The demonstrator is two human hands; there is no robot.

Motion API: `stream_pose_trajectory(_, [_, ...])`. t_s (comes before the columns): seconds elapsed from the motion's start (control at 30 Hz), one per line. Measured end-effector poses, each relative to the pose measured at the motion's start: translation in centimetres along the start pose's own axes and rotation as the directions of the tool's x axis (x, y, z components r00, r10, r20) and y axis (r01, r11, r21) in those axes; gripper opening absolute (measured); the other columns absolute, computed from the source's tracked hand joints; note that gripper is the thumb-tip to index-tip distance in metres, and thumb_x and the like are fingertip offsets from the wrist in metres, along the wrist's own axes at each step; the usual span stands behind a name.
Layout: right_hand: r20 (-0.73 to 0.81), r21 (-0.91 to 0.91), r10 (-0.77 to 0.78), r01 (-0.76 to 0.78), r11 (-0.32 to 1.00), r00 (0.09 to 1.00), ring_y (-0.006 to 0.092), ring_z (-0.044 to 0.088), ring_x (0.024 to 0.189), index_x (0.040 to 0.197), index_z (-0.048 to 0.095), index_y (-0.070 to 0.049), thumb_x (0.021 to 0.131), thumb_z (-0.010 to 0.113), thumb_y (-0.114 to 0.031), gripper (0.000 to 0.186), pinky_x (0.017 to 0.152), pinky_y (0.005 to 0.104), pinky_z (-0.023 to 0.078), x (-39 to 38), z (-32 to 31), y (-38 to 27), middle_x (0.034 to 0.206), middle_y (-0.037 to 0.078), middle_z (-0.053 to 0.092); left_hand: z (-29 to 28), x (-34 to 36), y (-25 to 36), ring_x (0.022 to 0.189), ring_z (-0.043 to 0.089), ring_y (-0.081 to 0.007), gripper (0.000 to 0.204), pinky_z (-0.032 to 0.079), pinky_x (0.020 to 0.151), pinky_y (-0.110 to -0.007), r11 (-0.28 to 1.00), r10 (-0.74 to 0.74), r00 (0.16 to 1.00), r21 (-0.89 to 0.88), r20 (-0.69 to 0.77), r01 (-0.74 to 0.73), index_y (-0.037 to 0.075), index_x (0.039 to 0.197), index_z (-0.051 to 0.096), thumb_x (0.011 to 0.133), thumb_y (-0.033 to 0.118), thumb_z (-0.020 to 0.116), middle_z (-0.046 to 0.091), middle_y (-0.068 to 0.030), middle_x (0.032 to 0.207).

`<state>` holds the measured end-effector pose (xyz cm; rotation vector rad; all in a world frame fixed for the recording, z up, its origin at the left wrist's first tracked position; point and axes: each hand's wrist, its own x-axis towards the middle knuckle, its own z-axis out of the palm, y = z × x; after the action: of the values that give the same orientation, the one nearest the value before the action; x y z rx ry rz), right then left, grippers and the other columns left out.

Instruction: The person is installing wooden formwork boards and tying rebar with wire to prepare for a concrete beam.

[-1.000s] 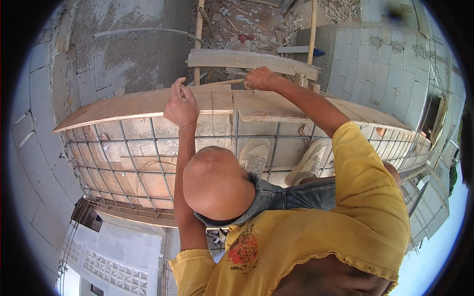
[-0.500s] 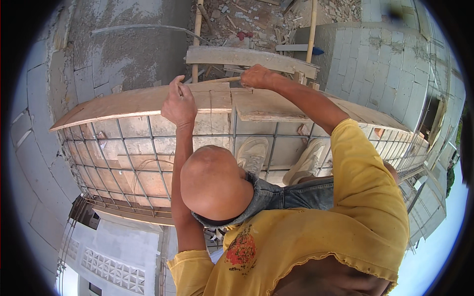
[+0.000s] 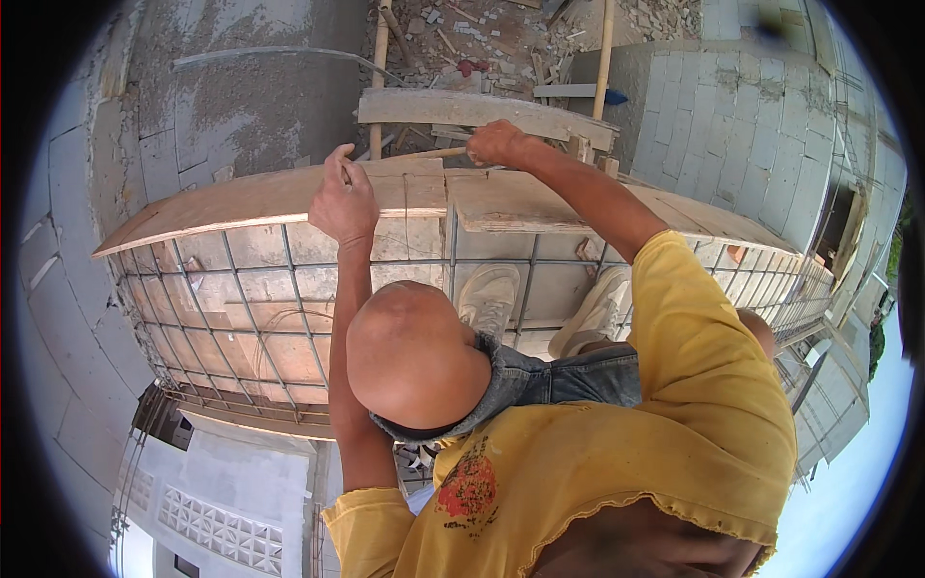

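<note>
Two bare hands at work above a long brown plywood board (image 3: 241, 202). Right hand (image 3: 496, 144): fist closed round one end of a thin tan wooden stick (image 3: 429, 154), which lies just beyond the board's far edge and points toward the left hand (image 3: 345, 199). That one is over the board, fingers partly curled, index raised; cannot tell whether it grips anything. Risk, judged: a slipping stick could knock the left fingers, being near its line. Pale dusty shoes (image 3: 488, 291) show amid a grey steel-bar grid (image 3: 292, 265); shifting weight could snag a toe.
</note>
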<state>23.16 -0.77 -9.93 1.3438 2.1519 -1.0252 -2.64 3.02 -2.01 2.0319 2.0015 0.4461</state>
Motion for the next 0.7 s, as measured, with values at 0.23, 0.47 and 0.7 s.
stream_pose_trajectory(0.23, [-0.072, -0.097, -0.150, 0.143, 0.985, 0.986, 0.0294, 0.067, 0.085, 0.083, 0.068, -0.012, 0.081, 0.059, -0.017, 0.011, 0.070, 0.0433, 0.053, -2.9, 4.1, 0.9, 0.085, 0.010, 0.069, -0.4, -0.1, -0.6, 0.058, 0.065, -0.0255, 0.020, 0.047, 0.052, -0.041, 1.000, 0.020, 1.000, -0.005, -0.022, -0.020, 0.030, 0.103, 0.067, 0.087, 0.020, 0.060, 0.068, -0.0043, 0.068])
stream_pose_trajectory(0.47, [-0.023, 0.009, -0.026, 0.026, 1.000, 0.999, 0.0339, 0.067, 0.086, 0.087, 0.071, -0.010, 0.081, 0.060, -0.022, 0.018, 0.073, 0.0430, 0.054, 2.4, 0.6, -0.2, 0.085, 0.012, 0.070, -0.2, -0.3, -0.2, 0.058, 0.065, -0.0268, 0.019, 0.046, 0.050, -0.043, 1.000, -0.020, 1.000, 0.024, 0.011, 0.019, 0.031, 0.102, 0.067, 0.088, 0.021, 0.058, 0.067, -0.0048, 0.067])
stream_pose_trajectory(0.7, [0.101, 0.686, 0.186, -0.204, 0.699, 0.977, 0.0274, 0.066, 0.095, 0.099, 0.071, -0.011, 0.085, 0.062, -0.032, 0.027, 0.082, 0.0405, 0.050, -2.0, 5.2, 3.9, 0.098, 0.011, 0.070, -0.5, -0.5, -0.8, 0.056, 0.064, -0.0274, 0.019, 0.045, 0.049, -0.043, 0.999, -0.026, 1.000, 0.036, 0.011, 0.025, 0.031, 0.101, 0.067, 0.087, 0.021, 0.058, 0.066, -0.0044, 0.065])
